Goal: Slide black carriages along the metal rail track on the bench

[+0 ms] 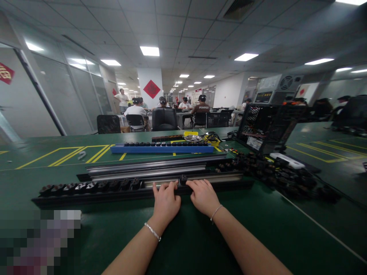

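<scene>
Bare forearms (129, 248) rise from the bottom edge, left and right of the middle, over a green table (183, 244) that spans the lower half of the frame. Front rail (94, 199), long and black, crosses from left of centre to right of centre; a row of black blocks (101, 186) fills its left end, some with pale tops. Just behind it, silver-faced rails (160, 164) lie roughly parallel. Further back, above the middle, sits a blue rail (160, 149) topped with small dark pieces. An open computer case (260, 128) stands at right of centre, a metal box (279, 84) on top. Below the case spreads a pile (275, 173) of dark parts, a white piece (287, 160) at its upper edge.

At centre, the left hand (166, 201) and right hand (203, 194) reach the front rail, fingers bent. Between their fingertips stands one block (183, 180), upright on the rail and apart from the row. Right fingertips meet its right side; left ones are close by its left. Whether either hand grips it, I cannot tell. Each wrist wears a bracelet (153, 232).
</scene>
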Tool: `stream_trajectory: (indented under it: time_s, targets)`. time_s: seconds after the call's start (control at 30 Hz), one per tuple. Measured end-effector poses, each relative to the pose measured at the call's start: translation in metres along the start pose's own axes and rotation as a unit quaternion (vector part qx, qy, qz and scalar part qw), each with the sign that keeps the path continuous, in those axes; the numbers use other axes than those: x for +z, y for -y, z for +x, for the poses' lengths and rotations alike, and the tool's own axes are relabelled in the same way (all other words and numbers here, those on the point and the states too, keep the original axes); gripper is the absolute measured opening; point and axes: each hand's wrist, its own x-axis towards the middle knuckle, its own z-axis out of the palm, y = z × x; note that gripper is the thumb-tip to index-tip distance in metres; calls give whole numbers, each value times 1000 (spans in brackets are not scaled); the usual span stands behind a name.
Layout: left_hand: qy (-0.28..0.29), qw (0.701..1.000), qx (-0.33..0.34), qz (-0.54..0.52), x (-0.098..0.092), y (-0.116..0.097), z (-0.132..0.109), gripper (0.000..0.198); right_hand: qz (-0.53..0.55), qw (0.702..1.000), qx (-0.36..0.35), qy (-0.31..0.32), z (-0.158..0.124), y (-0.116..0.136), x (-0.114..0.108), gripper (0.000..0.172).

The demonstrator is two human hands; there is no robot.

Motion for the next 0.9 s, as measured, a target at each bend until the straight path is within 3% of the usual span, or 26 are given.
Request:
stream_trajectory:
  time_s: [0.9]
  targets:
    - [8,1000,-1,7,0,0,0,38,2,999,38,13,-3,-11,-9,43]
